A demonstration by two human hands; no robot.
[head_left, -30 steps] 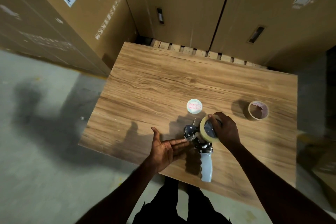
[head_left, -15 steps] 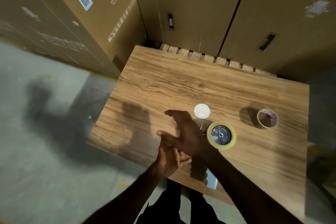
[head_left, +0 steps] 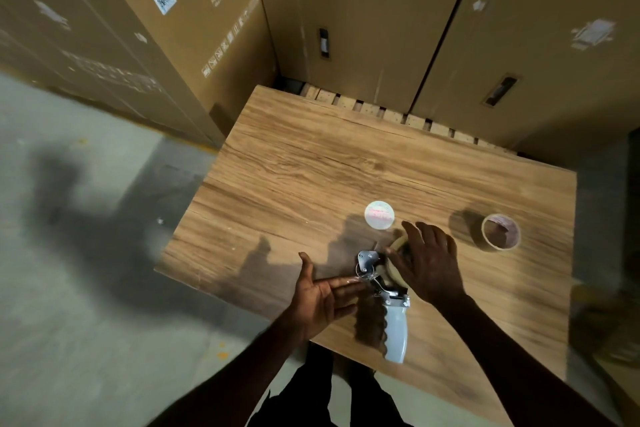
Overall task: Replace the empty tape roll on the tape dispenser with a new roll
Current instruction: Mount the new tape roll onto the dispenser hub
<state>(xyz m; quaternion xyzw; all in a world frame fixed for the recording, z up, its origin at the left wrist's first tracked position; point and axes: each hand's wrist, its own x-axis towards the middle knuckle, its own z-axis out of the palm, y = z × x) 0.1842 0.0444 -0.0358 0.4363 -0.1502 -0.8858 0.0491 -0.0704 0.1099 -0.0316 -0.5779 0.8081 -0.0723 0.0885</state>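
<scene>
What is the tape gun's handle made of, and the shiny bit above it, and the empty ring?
The tape dispenser's handle looks like smooth pale grey plastic, moulded with finger ridges. The bracket above it seems bare metal: it glints silver and shows rivets. The empty roll looks like matte brown cardboard, thin-walled and hollow.

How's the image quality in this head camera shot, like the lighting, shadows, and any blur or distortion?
Head view: dim, warm light; hard shadows of the arms fall leftward across the table and floor. Wide-angle bend bows the cardboard boxes at the edges. Corners look soft and smeared, while the tape dispenser, left hand and right hand stay fairly sharp. The round label is slightly overexposed.
</scene>
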